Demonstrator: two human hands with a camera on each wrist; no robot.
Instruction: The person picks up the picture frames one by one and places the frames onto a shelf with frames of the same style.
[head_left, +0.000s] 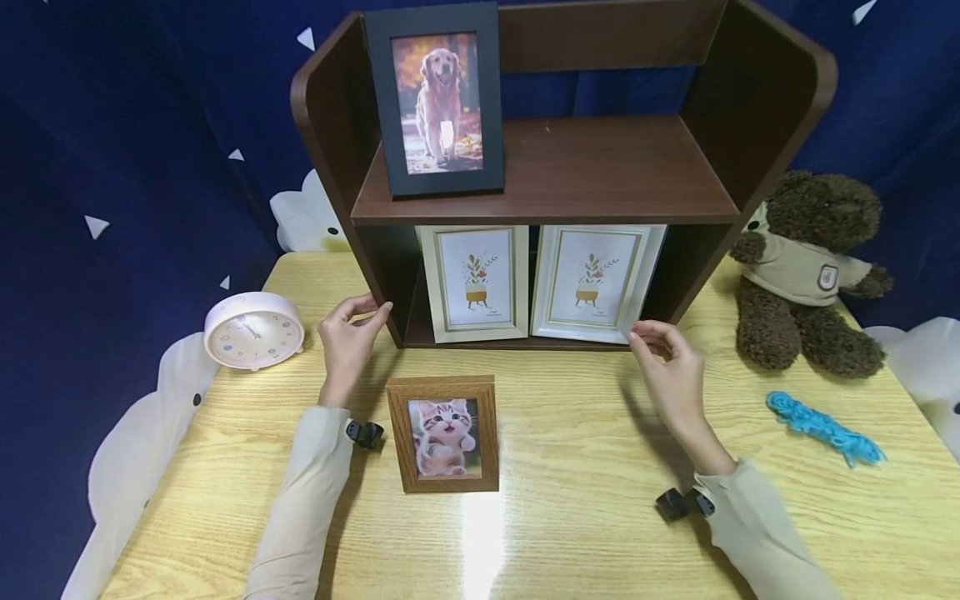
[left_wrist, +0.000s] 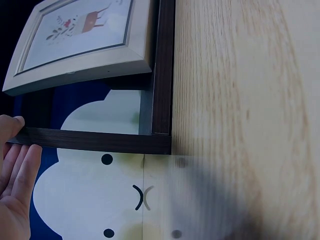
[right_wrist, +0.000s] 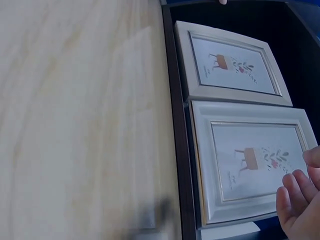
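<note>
My left hand (head_left: 349, 346) pinches the front edge of the left side panel of a dark brown bookshelf (head_left: 547, 171); the left wrist view shows the thumb and fingers on either side of it. My right hand (head_left: 672, 375) is by the lower right corner of a white picture frame (head_left: 534, 321), its fingers loosely bent. In the right wrist view, a gap shows between that thumb and the fingers (right_wrist: 292, 197), which hold nothing visible. A cream picture frame (head_left: 437, 321) stands left of the white one on the lower shelf. Both bear a potted-plant print.
A black frame with a dog photo (head_left: 442, 108) stands on the upper shelf. On the table lies a brown wooden frame with a cat picture (head_left: 444, 437). A pink clock (head_left: 255, 331) sits left; a teddy bear (head_left: 806, 267) and blue yarn bundle (head_left: 825, 425) are right.
</note>
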